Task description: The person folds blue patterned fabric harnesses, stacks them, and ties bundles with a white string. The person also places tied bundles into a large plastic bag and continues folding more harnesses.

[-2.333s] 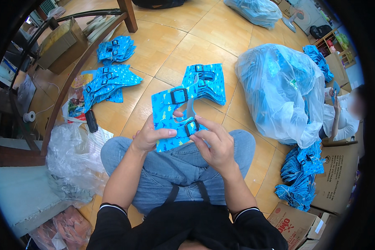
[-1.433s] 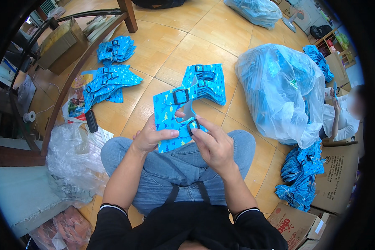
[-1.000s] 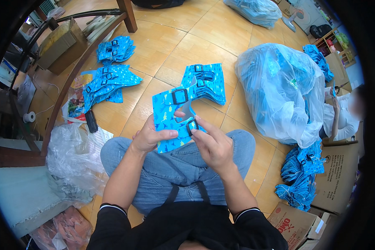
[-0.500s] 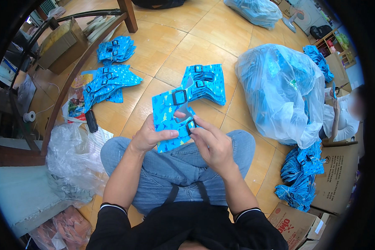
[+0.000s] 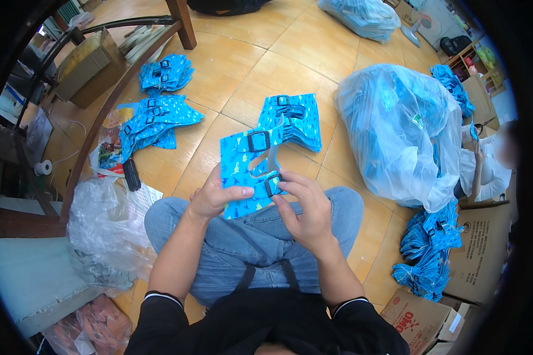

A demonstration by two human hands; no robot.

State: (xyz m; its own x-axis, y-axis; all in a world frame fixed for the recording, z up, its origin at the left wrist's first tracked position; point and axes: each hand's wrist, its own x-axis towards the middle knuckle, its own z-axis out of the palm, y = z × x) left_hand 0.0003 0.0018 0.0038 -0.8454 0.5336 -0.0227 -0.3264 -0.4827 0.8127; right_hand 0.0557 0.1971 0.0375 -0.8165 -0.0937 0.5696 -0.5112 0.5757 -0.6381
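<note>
Above my lap I hold a flat blue fabric piece with a small animal print, a cut-out on its right side and two black buckles. My left hand pinches its lower left part, thumb on top and most fingers hidden behind. The fingertips of my right hand close on the right edge by the lower buckle. The upper buckle sits flat near the top. Just beyond lies a stack of similar blue pieces with black buckles, partly covered by the held one.
Two more blue stacks lie at the left, near a black object and clear plastic. At right stand a large filled plastic bag, blue bundles and cartons. Another person sits beyond.
The upper part of the fabric piece has shifted slightly right, and the lower buckle now faces up more fully. My right fingers have moved to its right edge.
</note>
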